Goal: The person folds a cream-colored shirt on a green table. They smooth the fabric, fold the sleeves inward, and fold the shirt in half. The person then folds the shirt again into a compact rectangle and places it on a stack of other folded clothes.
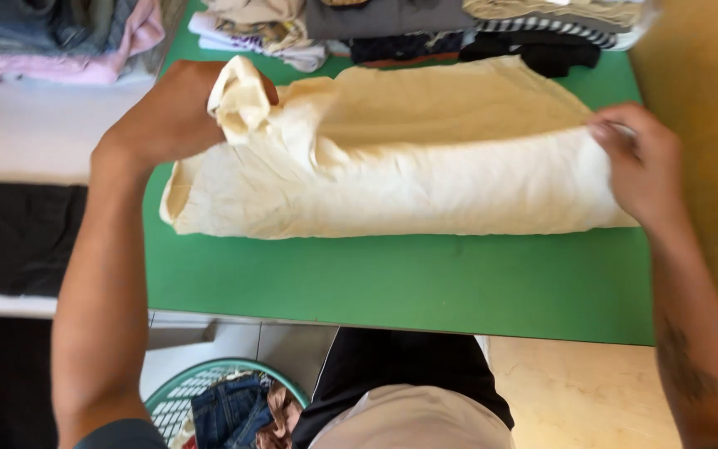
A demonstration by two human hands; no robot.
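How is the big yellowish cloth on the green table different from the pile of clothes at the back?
The cream cloth is one large piece, spread long across the green table; the pile of folded clothes is many small pieces stacked at the far edge. The cream cloth is one pale colour; the pile mixes grey, black, stripes and beige. The left hand and right hand grip the cloth's ends; nobody touches the pile. Both rest on the table.

A cream-coloured garment (400, 158) (folded lengthwise, wrinkled, one end bunched up) lies flat across the green table (392, 283).
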